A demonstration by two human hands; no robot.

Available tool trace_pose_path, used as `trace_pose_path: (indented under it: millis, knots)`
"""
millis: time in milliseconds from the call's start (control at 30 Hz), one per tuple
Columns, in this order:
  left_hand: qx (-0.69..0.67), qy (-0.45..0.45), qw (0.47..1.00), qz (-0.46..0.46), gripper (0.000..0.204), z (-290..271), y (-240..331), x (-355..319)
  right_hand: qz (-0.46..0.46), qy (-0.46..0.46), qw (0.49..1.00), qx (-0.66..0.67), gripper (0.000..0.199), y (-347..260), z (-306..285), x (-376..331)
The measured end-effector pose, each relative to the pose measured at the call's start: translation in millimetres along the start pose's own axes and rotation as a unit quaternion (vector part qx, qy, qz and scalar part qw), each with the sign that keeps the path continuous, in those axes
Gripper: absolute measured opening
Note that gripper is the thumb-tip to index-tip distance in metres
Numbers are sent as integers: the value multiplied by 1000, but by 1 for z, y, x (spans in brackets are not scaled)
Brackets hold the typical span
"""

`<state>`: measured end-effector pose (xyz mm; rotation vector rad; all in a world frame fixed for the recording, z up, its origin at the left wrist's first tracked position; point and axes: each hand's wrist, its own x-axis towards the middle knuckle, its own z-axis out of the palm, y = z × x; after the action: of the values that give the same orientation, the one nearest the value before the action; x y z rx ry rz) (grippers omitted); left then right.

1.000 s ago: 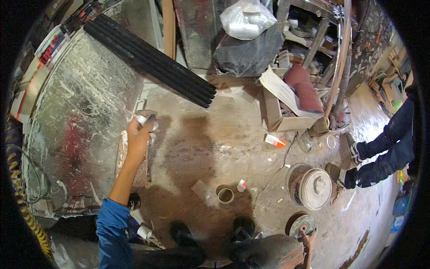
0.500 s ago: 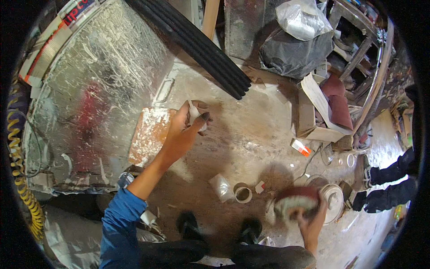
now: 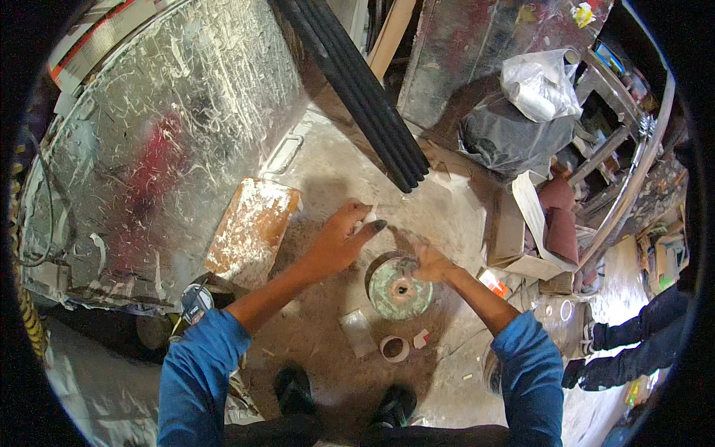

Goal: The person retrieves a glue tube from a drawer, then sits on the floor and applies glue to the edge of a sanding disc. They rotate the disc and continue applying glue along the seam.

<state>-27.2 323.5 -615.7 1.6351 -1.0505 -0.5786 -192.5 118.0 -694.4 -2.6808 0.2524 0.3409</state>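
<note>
My left hand (image 3: 348, 232) pinches a small white piece, perhaps paper or tape (image 3: 370, 214), over the floor, and its thumb tip is dark. To the right and slightly nearer me is a thick round disc (image 3: 401, 289) with a mottled green face and a small central hole. My right hand (image 3: 430, 261) is at the disc's far right edge. Motion smears its fingers, so I cannot tell whether they grip the disc. Nearer my feet are a ring-shaped roll (image 3: 394, 348), a flat clear packet (image 3: 359, 333) and a small white scrap (image 3: 421, 339).
A paint-spattered panel (image 3: 186, 149) fills the left, with a white-stained brown board (image 3: 253, 227) beside it. Black bars (image 3: 357, 97) jut in from above. At right stand a carton of reddish-brown sheets (image 3: 521, 257), a black bag (image 3: 514, 141) and another person's legs (image 3: 633, 346).
My right hand has brought the disc from the lower right to the middle, near my left hand. The disc's green face now shows. My left hand still pinches the white piece, now slightly lower and further right.
</note>
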Motion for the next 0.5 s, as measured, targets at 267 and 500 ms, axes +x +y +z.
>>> trace_pose_path:
  millis: [267,500]
  knots:
    - [-30,-19,999,-12,31,48,3,6,0,108,863,493,44,-68,-27,-43]
    - [-2,-34,999,0,51,112,-61,27,148,302,854,396,30,4,18,-81]
